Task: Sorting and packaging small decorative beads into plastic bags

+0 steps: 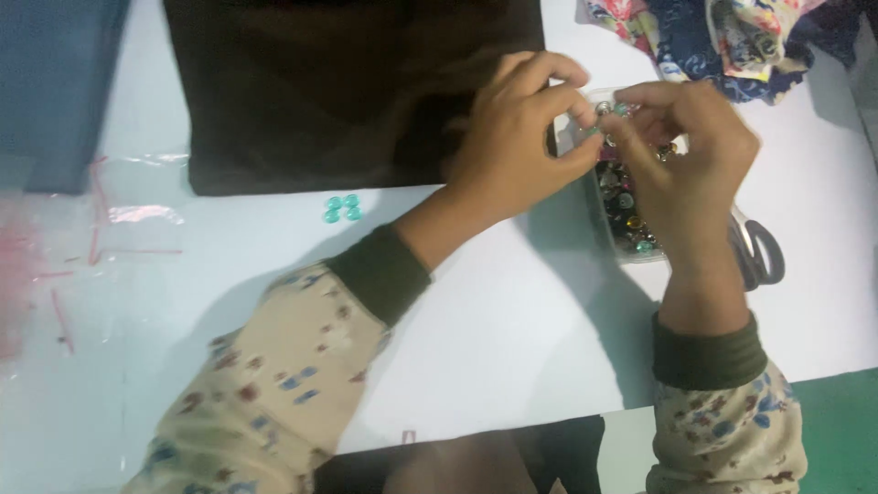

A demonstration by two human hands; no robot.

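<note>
Bead: a small teal bead is pinched between the fingertips of both hands, above the clear box.
Left hand: its grip is closed on the bead.
Right hand: its grip is closed on the same bead from the other side.
Clear box: full of mixed beads, on the white counter.
Scissors: just beside the box.
Teal beads: a small group below the dark cloth.
Patterned fabric: at the far right.
</note>
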